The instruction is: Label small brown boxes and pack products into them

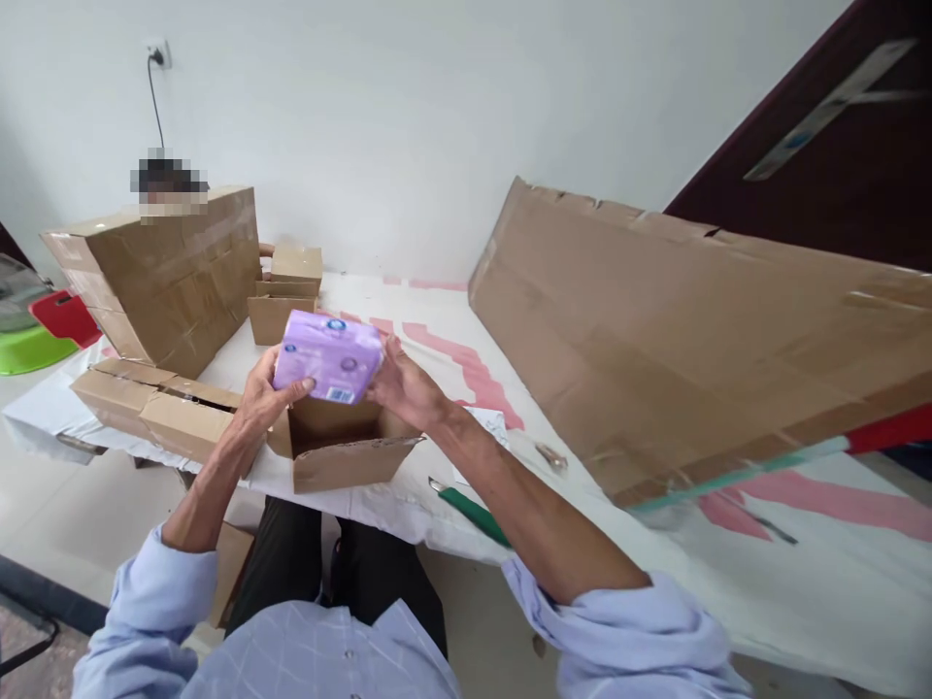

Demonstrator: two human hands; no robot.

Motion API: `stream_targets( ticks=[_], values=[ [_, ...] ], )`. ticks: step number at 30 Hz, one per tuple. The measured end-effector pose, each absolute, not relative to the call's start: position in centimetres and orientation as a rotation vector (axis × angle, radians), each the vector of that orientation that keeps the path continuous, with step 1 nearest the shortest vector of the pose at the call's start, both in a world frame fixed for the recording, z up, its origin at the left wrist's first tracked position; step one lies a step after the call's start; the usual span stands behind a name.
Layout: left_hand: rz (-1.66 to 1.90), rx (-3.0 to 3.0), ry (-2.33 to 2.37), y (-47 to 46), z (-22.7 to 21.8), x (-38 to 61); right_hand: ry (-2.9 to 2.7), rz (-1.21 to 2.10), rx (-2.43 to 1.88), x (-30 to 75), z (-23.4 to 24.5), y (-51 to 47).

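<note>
Between my two hands is a purple plastic-wrapped pack (327, 357) with a barcode and round blue marks; what is inside it cannot be made out. My left hand (260, 396) grips its left end, the thumb lying across the front. On the pack's right end, my right hand (409, 384) is closed around the edge. Both hands hold it above an open cardboard box (353, 468), whose front flap is folded outward. The pack hides part of the box's opening. A green-handled utility knife (475, 515) lies on the table below my right forearm.
A closed long carton (185, 419) lies left of the open box. Behind it stands a tall carton (193, 277), with a person's head partly visible over it. Smaller boxes (282, 316) sit beyond. A large cardboard panel (699, 359) leans at right. White cloth (408, 500) covers the table.
</note>
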State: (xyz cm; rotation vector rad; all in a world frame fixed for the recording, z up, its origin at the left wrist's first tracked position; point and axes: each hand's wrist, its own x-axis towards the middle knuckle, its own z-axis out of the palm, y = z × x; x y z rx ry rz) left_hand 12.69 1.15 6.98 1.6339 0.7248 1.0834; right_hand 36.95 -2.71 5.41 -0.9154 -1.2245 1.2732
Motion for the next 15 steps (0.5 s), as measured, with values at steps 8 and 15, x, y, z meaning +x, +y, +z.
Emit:
stream_targets(
  ticks=[8, 15],
  values=[
    [0.964, 1.476, 0.783, 6.8, 5.8, 14.7, -1.116, 1.14, -0.936, 36.5, 4.1, 0.8],
    [0.863, 1.465, 0.772, 8.9, 4.6, 14.4, -1.005, 1.262, -1.01, 37.0, 2.6, 2.7]
  ],
)
